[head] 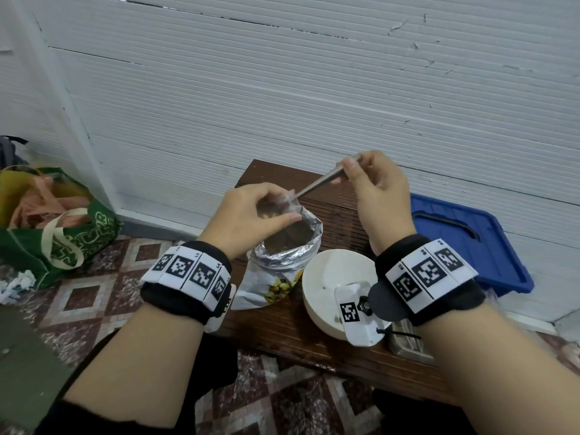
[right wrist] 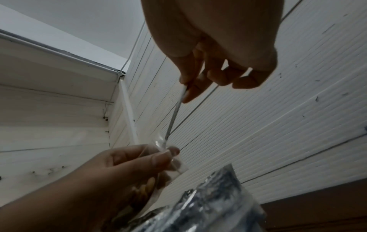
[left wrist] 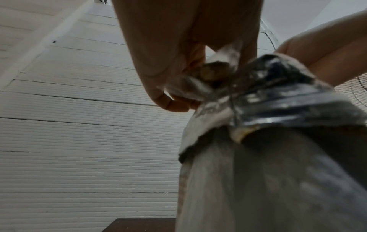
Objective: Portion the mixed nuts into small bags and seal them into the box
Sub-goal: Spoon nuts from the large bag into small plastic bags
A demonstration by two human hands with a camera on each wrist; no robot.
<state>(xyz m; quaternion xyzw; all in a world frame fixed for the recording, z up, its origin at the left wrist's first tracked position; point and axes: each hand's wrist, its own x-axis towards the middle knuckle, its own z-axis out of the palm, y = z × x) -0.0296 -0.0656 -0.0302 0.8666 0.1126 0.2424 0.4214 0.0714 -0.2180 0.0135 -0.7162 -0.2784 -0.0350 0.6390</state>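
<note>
An open foil nut bag (head: 284, 246) stands on the low brown table (head: 282, 328). Just above its mouth my left hand (head: 251, 218) pinches a small clear plastic bag (head: 287, 200) with some nuts inside (right wrist: 147, 186). My right hand (head: 373, 186) grips the handle of a metal spoon (head: 323, 180), whose bowl end dips into the small bag's opening (right wrist: 164, 141). In the left wrist view the small bag (left wrist: 214, 69) shows between my fingers, over the foil bag (left wrist: 278, 100). The spoon's bowl is hidden.
A white bowl (head: 329, 274) sits right of the foil bag. A blue plastic box lid (head: 464, 237) lies at the right by the wall. A green tote bag (head: 59, 227) stands on the tiled floor at the left. A metal tin (head: 408, 343) is under my right wrist.
</note>
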